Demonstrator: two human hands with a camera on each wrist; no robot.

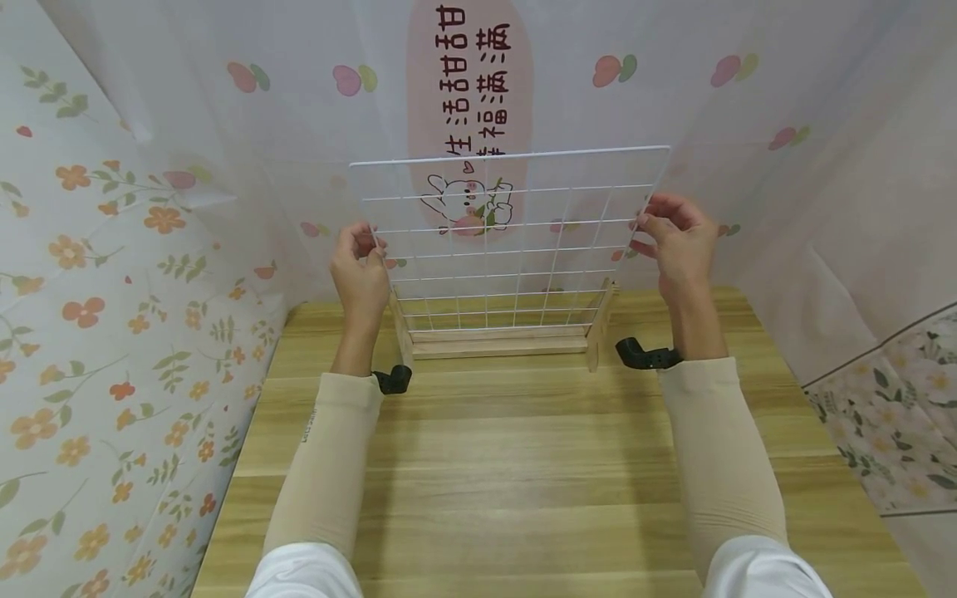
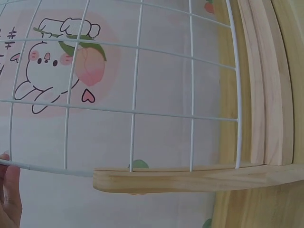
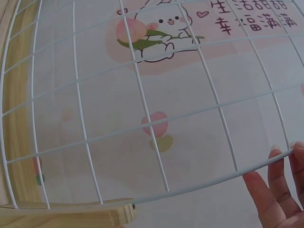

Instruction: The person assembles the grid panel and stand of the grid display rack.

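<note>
A white wire grid panel (image 1: 521,250) stands upright with its lower part between the side posts of a wooden stand (image 1: 499,344). My left hand (image 1: 360,270) pinches the panel's left edge between thumb and fingers, above the left post. On the opposite edge, my right hand (image 1: 682,241) pinches the wire a little higher up. In the left wrist view, a wooden post (image 2: 190,179) runs along the panel's side wire, and only some fingertips (image 2: 11,185) show. The right wrist view has the other post (image 3: 71,216) beside the panel's lower corner, with fingers (image 3: 266,199) at the edge wire.
The stand rests on a wood-grain table (image 1: 501,465) near its back edge. Behind it hangs a pale printed curtain (image 1: 299,124). Flowered cloth (image 1: 112,332) hangs at the left. Black wrist mounts (image 1: 645,355) stick out from both sleeves.
</note>
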